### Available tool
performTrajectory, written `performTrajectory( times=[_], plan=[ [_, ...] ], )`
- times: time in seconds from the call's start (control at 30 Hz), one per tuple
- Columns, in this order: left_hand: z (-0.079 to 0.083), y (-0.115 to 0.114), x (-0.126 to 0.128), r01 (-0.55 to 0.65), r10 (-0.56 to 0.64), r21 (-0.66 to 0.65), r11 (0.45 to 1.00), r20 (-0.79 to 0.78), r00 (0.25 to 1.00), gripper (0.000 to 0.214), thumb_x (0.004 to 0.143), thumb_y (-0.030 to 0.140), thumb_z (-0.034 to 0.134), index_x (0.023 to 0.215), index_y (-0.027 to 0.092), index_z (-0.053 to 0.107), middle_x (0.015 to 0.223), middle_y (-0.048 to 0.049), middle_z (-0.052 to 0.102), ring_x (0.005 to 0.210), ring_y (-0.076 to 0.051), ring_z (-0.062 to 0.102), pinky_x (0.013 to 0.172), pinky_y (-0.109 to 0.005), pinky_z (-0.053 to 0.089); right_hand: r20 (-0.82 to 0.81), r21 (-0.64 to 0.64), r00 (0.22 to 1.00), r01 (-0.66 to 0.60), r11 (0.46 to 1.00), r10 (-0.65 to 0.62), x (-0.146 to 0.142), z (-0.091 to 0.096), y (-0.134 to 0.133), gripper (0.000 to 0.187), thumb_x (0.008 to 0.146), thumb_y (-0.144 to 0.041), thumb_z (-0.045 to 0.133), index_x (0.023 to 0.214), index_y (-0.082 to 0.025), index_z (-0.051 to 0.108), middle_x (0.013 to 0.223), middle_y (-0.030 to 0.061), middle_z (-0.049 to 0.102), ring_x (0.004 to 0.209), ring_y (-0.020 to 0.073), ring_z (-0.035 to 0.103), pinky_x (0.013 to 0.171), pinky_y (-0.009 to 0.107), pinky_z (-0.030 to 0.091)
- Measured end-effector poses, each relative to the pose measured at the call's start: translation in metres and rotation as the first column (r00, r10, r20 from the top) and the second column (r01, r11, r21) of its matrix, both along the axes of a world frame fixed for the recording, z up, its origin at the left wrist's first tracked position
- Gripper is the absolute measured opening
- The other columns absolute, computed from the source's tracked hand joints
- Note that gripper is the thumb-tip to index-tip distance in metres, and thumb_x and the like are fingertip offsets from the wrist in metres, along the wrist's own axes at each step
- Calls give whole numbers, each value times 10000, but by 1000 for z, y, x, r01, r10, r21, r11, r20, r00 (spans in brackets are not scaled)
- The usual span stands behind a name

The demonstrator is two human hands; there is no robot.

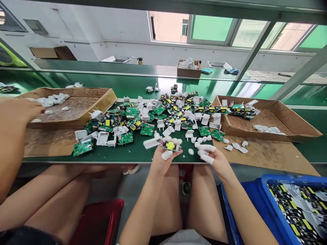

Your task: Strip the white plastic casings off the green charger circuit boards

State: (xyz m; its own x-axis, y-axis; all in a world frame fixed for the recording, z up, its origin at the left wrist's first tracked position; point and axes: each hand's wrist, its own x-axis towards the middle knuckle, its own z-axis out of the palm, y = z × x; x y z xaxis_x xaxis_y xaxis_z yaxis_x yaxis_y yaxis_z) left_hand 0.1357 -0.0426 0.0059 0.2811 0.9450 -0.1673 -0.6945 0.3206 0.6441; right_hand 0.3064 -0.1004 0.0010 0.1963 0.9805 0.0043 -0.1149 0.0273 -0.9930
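My left hand point(163, 160) is closed around a circuit board point(170, 146) with a yellow transformer, held just above the front of the bench. White putty-like lumps sit along its upper side, and a white plug casing point(151, 143) sticks out to the left. White finger covers show on both hands. My right hand point(216, 158) is at the bench edge, thumb and fingers bent together in a pinch; whatever is between them blends with the white covers. Close by lie several small white lumps point(190, 151). Behind my hands spreads a pile of circuit boards point(147, 129) and white plug casings point(189, 134).
Cardboard trays stand left point(84, 117) and right point(268, 134); the right one holds boards and white material. A blue bin point(265, 194) of boards is at lower right. Another person's arm point(12, 136) reaches over the left tray. A small box point(189, 72) stands behind.
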Motion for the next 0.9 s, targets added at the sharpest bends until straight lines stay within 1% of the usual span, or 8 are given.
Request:
performTrajectory(
  times=[0.13,0.3,0.47,0.57,0.63,0.7,0.77,0.9],
  plan=[
    [0,-5,6,12,-25,-100,995,-135,991,473,465,387,780,842,190,575,837,-15,624,741,-187,614,539,-268,525,-4,234,999,53,971,-54,-23,8,-12,272,660,-218,677,910,-238,569,792,1,592,700,113,581,641,238,511],
    [2,-9,9,113,-133,-152,982,-126,983,309,663,404,650,885,193,601,997,-32,607,824,-142,586,586,-237,528,318,406,939,-9,914,-132,-35,7,-6,244,745,-136,565,952,-259,603,965,47,515,775,129,586,656,241,526],
    [1,-14,8,208,-221,-116,971,-117,968,311,642,427,663,867,214,637,1002,-19,613,849,-148,568,629,-263,535,616,496,716,-27,868,-329,-43,4,2,222,801,-120,478,968,-210,593,901,66,579,839,171,575,731,299,519],
    [-1,-16,8,216,-225,-66,974,-162,961,382,576,421,719,893,223,643,1018,-15,609,895,-155,554,658,-250,532,678,520,595,27,853,-432,-49,1,1,216,805,-137,482,1001,-184,561,844,69,600,773,189,582,679,321,528],
    [-1,-17,9,222,-229,-55,973,-188,955,410,541,386,750,899,216,646,967,-16,622,847,-139,563,623,-210,522,669,558,560,56,828,-489,-50,-3,0,194,814,-151,486,990,-193,556,825,62,600,764,187,581,670,316,525],
    [-1,-17,10,212,-218,-56,976,-181,959,401,525,356,764,876,200,649,869,-13,636,744,-119,573,549,-176,498,636,605,552,77,793,-539,-49,-5,-1,200,815,-186,511,1010,-204,552,897,77,593,850,200,571,735,337,510],
    [0,-18,13,182,-191,-64,981,-167,967,385,510,345,772,833,177,649,788,-9,635,652,-110,568,472,-162,465,610,596,595,91,798,-524,-45,-7,-2,298,818,-253,530,1112,-210,513,1045,107,557,1006,231,519,821,373,477],
    [-2,-22,17,164,-168,-37,986,-186,968,393,491,383,771,780,155,634,729,0,630,558,-82,531,439,-161,442,640,400,733,-60,915,-231,-44,-7,-7,432,899,-308,361,1318,-215,316,1204,120,486,1107,225,465,874,380,453]
  ],
)
